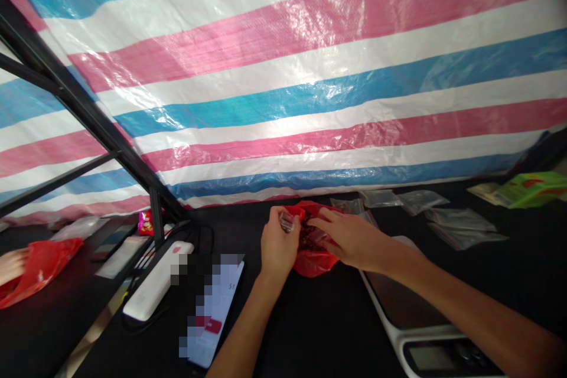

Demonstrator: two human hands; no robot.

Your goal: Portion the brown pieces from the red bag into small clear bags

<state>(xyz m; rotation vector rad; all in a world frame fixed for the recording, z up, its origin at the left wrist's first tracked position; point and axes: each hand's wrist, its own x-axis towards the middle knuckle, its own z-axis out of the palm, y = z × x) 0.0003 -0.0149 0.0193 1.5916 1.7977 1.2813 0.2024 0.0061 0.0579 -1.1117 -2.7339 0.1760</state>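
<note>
My left hand (278,246) pinches a small clear plastic bag (287,221) at its top edge, just above a red plastic bag (315,263). Dark brown pieces (309,237) lie in the mouth of the red bag. My right hand (349,239) reaches across from the right, its extended fingers resting at the red bag's opening, close to the dark pieces. It holds nothing that I can see. A digital kitchen scale (401,307) lies under my right forearm, with its display (432,358) near the bottom edge.
Several flat clear bags (460,228) lie on the black table (336,313) to the right, beside a green package (529,190). To the left are a phone (217,319), a white power bank (156,281), and another person's hand (11,266) by a red bag (38,271). A striped tarp and black frame stand behind.
</note>
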